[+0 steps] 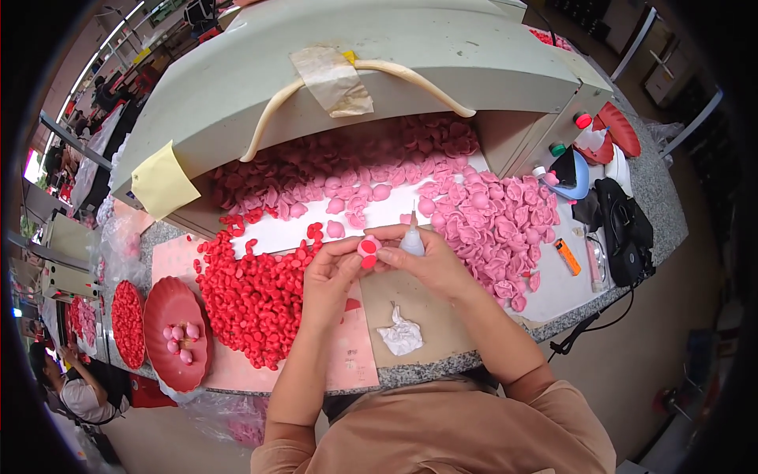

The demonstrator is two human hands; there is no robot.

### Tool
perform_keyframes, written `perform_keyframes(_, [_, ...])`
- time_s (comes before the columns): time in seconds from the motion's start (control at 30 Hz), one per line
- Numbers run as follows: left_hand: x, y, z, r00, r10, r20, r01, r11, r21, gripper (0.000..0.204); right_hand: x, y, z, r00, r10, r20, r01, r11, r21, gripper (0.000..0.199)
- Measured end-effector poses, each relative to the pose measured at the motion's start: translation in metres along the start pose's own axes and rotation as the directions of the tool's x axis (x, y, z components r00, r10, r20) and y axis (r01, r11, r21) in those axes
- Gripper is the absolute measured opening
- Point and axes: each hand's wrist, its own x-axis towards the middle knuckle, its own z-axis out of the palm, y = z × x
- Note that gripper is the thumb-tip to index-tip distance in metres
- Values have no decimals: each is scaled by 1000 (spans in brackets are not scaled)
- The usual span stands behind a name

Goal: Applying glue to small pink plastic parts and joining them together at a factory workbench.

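Observation:
In front of me, my left hand [335, 264] pinches a small rounded pink piece [364, 240] with red parts on its face. My right hand [426, 261] grips a small translucent squeeze bottle [411, 242], its thin needle tip pointing up. The right fingertips also meet the pink piece, beside a red part [369, 261] at its lower edge. Left of my hands lies a large heap of small red curved pieces [253, 304]. A heap of pink petal-like pieces [493, 229] spreads to the right.
A grey metal housing [442, 71] arches over the far side, with more pink pieces underneath. At left stands a red scalloped dish [167, 302] holding several pink balls. Crumpled tissue [401, 332] lies near me; an orange lighter [567, 257] and black bag [624, 229] are right.

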Motion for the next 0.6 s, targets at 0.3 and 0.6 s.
perform_keyframes(0.3, [0,19,0,975,-222,0,222,975,-11,23,-1,-6,3,998,68,2,-68,992,-111,35])
perform_keyframes(0.6, [-1,21,-8,967,-252,26,250,966,62,23,0,-4,1,998,59,21,-52,970,-239,34])
